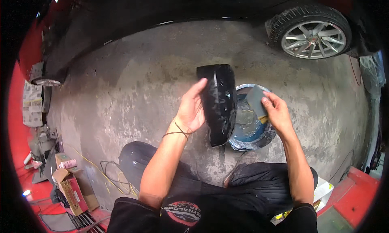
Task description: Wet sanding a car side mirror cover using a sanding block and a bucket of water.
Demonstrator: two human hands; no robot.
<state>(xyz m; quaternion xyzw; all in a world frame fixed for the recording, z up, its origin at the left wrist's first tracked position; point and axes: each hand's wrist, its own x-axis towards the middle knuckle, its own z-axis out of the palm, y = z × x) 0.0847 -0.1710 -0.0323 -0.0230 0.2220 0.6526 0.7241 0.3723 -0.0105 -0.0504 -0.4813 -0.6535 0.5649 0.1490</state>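
My left hand (190, 105) grips a glossy black, wet elongated car part (219, 103) by its left edge, holding it upright in the middle of the view. My right hand (275, 109) pinches a thin grey sheet (255, 99), like sandpaper, between thumb and fingers, over a round bucket (265, 142) with a white-smeared rim. The bucket holds bluish water and a flat greyish piece (244, 116). The black part overlaps the bucket's left side.
A black car (170, 6) with a silver-spoked wheel (314, 38) spans the top. Cardboard boxes (73, 186), cords (93, 162) and clutter lie at left; a white box (324, 188) sits at lower right. My folded legs (267, 178) rest near the concrete floor (117, 95).
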